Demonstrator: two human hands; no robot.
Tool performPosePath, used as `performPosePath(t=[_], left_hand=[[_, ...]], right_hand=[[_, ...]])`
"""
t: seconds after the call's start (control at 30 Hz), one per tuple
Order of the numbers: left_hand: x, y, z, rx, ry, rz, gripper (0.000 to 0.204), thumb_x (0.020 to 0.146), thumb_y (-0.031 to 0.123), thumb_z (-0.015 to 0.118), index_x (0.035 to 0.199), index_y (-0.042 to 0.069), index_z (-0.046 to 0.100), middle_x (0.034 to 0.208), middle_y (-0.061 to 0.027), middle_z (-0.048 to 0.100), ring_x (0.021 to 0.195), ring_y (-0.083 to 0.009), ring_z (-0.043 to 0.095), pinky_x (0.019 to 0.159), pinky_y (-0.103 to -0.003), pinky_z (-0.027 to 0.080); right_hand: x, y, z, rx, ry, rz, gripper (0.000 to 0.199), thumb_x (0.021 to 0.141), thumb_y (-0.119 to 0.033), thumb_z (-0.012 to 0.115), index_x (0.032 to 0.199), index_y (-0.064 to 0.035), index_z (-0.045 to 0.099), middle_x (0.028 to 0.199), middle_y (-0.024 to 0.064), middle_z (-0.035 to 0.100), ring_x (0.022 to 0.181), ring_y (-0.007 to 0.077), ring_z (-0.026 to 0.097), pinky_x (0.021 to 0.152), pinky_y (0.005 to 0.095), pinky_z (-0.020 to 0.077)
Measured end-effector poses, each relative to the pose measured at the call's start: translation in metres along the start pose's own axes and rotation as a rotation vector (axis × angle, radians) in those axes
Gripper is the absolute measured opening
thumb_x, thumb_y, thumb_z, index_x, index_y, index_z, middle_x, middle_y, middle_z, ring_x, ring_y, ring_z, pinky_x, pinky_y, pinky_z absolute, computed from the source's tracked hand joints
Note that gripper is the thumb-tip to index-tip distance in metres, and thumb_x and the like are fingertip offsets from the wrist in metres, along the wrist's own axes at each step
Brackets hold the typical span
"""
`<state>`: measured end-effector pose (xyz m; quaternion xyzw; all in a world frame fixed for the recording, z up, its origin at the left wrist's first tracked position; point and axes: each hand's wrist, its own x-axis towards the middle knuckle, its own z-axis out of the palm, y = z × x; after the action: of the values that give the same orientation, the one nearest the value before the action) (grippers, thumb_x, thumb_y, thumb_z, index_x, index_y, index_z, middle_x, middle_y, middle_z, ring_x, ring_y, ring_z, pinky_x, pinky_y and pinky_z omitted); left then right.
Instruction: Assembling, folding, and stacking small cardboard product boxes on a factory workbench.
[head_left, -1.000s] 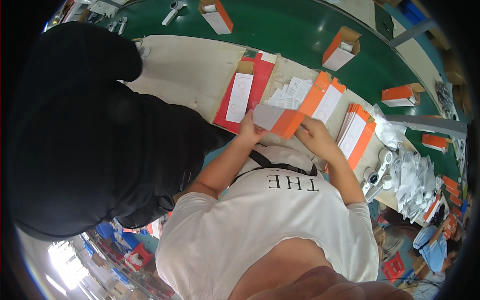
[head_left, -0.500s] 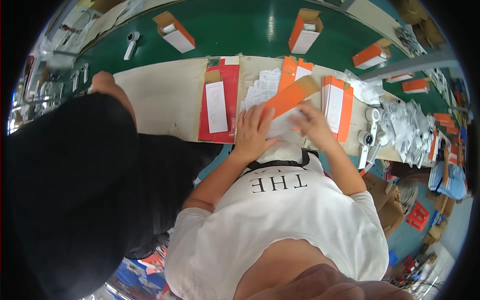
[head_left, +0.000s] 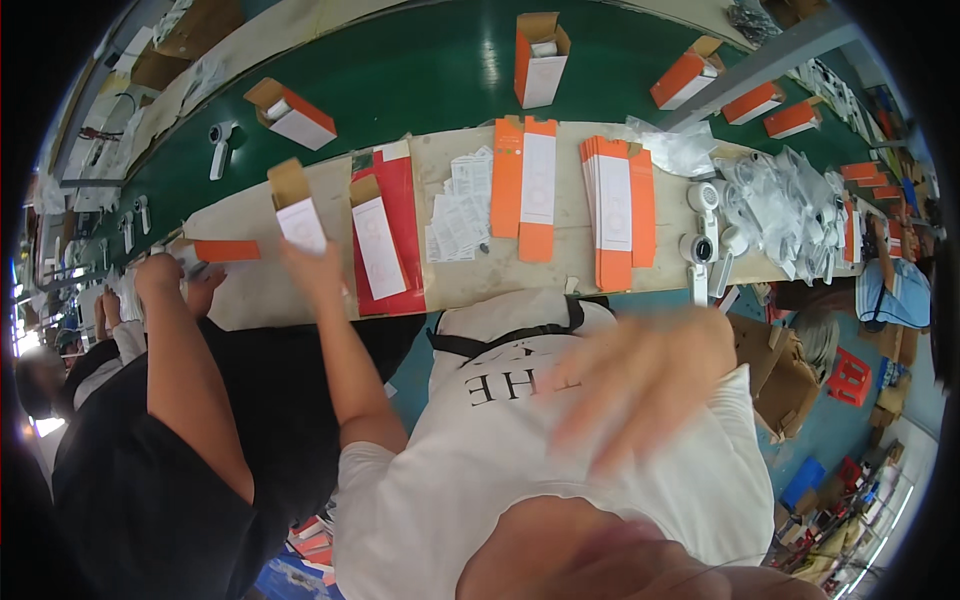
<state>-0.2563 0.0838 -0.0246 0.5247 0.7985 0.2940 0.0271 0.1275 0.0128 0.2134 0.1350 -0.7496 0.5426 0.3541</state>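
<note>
My left hand point(head_left: 315, 268) is closed around the lower end of a white carton point(head_left: 301, 224) with a raised brown flap, out over the table to the left. My right hand point(head_left: 645, 390) is up in front of my white shirt, blurred by motion, its fingers stretched out and nothing visible in them. Between my arms a second white carton point(head_left: 380, 250) lies on a red board point(head_left: 402, 200). Printed paper sheets point(head_left: 465, 205), flat orange-and-white cartons point(head_left: 537, 180) and a thicker stack of such cartons point(head_left: 614, 215) lie to its right.
White handheld fans point(head_left: 697, 247) and clear plastic bags point(head_left: 790, 210) crowd the table's right end. Open orange cartons point(head_left: 543, 75) stand on the green belt point(head_left: 400, 80). At left, a co-worker in black has hands point(head_left: 165, 280) near an orange carton point(head_left: 226, 250). A grey metal bar point(head_left: 760, 70) crosses upper right.
My left hand has moved left with a carton, away from the middle. My right hand has come off the orange-and-white carton and back toward my chest. The view has shifted; the co-worker's arm has moved.
</note>
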Motion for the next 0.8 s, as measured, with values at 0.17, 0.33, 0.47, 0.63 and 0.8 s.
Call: performPosePath(t=[0.17,0.33,0.47,0.63,0.8], left_hand=[[-0.013,-0.021,0.006,0.368,-0.107,-0.043,0.068,0.067,0.020,0.066,0.124,-0.002,0.036,0.119,-0.0185,0.046,0.108,-0.0353,0.046,0.091,-0.044,0.037],[-0.039,0.037,0.022,-0.001,0.129,0.442,0.040,0.071,0.011,0.062,0.109,0.002,0.052,0.107,-0.0138,0.056,0.101,-0.0310,0.051,0.087,-0.040,0.039],[-0.079,0.112,0.039,-0.638,-0.501,0.211,0.038,0.074,0.013,0.065,0.110,0.005,0.055,0.110,-0.0096,0.056,0.104,-0.0239,0.051,0.087,-0.035,0.040],[-0.109,0.211,0.018,-0.981,-0.759,0.329,0.063,0.076,0.009,0.065,0.130,0.008,0.033,0.117,-0.0083,0.053,0.110,-0.0182,0.049,0.087,-0.031,0.041],[-0.110,0.226,-0.008,-1.076,-1.021,0.220,0.049,0.084,0.013,0.054,0.129,0.004,0.037,0.119,-0.0133,0.053,0.103,-0.0196,0.054,0.087,-0.033,0.043]], right_hand=[[-0.267,0.123,-0.047,-0.928,1.516,1.117,0.027,0.077,-0.027,0.062,0.086,-0.0009,0.064,0.093,0.0098,0.060,0.088,0.0190,0.056,0.079,0.0281,0.0422],[-0.320,0.121,-0.040,-0.741,1.490,1.647,0.040,0.076,-0.033,0.064,0.105,-0.0057,0.062,0.097,0.0120,0.062,0.094,0.0258,0.058,0.082,0.0317,0.0436],[-0.371,0.128,-0.029,-1.714,1.359,1.112,0.035,0.079,-0.026,0.063,0.107,-0.0055,0.061,0.088,0.0062,0.064,0.079,0.0177,0.061,0.073,0.0276,0.0473],[-0.190,0.077,-0.018,-0.240,1.601,0.688,0.026,0.085,-0.011,0.055,0.109,-0.0014,0.053,0.091,0.0017,0.062,0.080,0.0074,0.056,0.071,0.0201,0.0445],[-0.112,0.100,-0.006,-0.528,1.253,0.817,0.034,0.088,-0.015,0.051,0.119,-0.0022,0.045,0.102,0.0046,0.053,0.094,0.0105,0.049,0.085,0.0246,0.0377]])
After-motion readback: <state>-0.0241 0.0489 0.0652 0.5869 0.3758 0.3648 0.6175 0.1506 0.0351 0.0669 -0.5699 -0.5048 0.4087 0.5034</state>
